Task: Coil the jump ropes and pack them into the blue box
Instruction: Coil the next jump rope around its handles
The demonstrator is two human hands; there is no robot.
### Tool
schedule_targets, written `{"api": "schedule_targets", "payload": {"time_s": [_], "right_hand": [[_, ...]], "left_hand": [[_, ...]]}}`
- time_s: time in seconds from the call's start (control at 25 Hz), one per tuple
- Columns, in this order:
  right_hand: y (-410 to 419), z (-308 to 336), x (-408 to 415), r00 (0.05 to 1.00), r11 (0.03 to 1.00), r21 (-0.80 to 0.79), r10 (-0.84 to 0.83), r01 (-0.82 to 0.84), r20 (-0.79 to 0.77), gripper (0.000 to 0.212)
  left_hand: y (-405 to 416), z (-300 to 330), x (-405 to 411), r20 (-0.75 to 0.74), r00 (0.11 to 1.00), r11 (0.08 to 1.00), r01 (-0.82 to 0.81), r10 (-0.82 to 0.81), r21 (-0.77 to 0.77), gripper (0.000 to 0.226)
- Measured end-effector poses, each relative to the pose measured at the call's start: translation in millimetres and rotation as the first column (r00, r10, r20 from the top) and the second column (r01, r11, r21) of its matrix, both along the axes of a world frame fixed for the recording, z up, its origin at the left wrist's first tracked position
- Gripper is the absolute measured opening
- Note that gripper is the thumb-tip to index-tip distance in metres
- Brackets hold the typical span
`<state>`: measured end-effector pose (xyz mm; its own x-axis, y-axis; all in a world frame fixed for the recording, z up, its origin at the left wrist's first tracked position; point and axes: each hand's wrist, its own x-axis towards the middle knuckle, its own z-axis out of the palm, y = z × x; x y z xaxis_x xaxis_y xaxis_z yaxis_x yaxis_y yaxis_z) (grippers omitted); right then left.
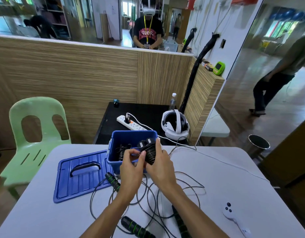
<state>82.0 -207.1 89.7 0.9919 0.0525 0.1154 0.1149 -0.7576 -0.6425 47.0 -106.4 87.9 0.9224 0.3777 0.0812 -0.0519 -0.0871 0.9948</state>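
At frame centre, our right hand (pixel 161 166) grips a coiled jump rope (pixel 150 154) over the blue box (pixel 131 134); our left hand (pixel 131 166) pinches its cord. Loose ropes (pixel 165 194) sprawl across the desk (pixel 45 217) below.

White table (pixel 45 212), with rounded corners. Blue box (pixel 114 158) at 12 o'clock, near far edge, with coiled rope inside. Blue lid (pixel 76 184) flat just beside box, at 10 o'clock, black handle up. Loose jump ropes (pixel 182 188) spread from centre toward 6 o'clock; 3 black handles with green rings (pixel 137 227) among them. White controller (pixel 234 217) at 4 o'clock. Thin white cable (pixel 225 163) at 2 o'clock.
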Motion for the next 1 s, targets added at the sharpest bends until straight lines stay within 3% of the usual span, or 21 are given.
{"api": "schedule_targets", "payload": {"time_s": [0.16, 0.36, 0.48, 0.6, 0.68, 0.84, 1.0], "right_hand": [[10.1, -5.0, -5.2, 0.999, 0.995, 0.104, 0.013, -0.008, -0.042, 0.094], [16.9, -9.6, -7.6, 1.000, 0.989, 0.147, 0.026, -0.028, 0.014, 0.094], [16.5, -12.7, -2.1, 0.999, 0.991, 0.131, 0.024, -0.020, -0.029, 0.091], [12.8, -19.7, 2.5, 0.997, 0.943, 0.333, 0.006, 0.019, -0.074, 0.083], [6.1, -26.3, 4.9, 0.995, 0.944, 0.329, 0.032, 0.002, -0.096, 0.081], [-5.4, -36.3, 8.0, 0.991, 0.956, 0.294, 0.033, 0.006, -0.128, 0.072], [-2.8, -52.0, 13.0, 0.970, 0.923, 0.385, 0.086, 0.009, -0.229, 0.078]], "left_hand": [[1.5, -1.5, 1.1, -0.019, 0.997, 0.994, -0.076, 0.075, -0.082, 0.022], [5.4, 0.9, 4.2, 0.024, 0.996, 0.987, -0.083, 0.081, 0.139, 0.018], [7.5, 2.0, 2.1, 0.032, 0.999, 0.973, 0.001, -0.009, 0.231, 0.030], [11.5, 3.6, 2.3, 0.030, 0.986, 0.975, 0.160, -0.166, 0.157, 0.028], [14.5, 4.4, 4.4, 0.012, 0.972, 0.969, 0.233, -0.235, 0.080, 0.024], [7.1, -4.0, 12.0, 0.003, 0.997, 0.995, 0.076, -0.076, -0.066, 0.024], [-5.5, -25.5, 31.8, -0.312, 0.950, 0.982, -0.037, -0.024, -0.187, 0.028]]}}
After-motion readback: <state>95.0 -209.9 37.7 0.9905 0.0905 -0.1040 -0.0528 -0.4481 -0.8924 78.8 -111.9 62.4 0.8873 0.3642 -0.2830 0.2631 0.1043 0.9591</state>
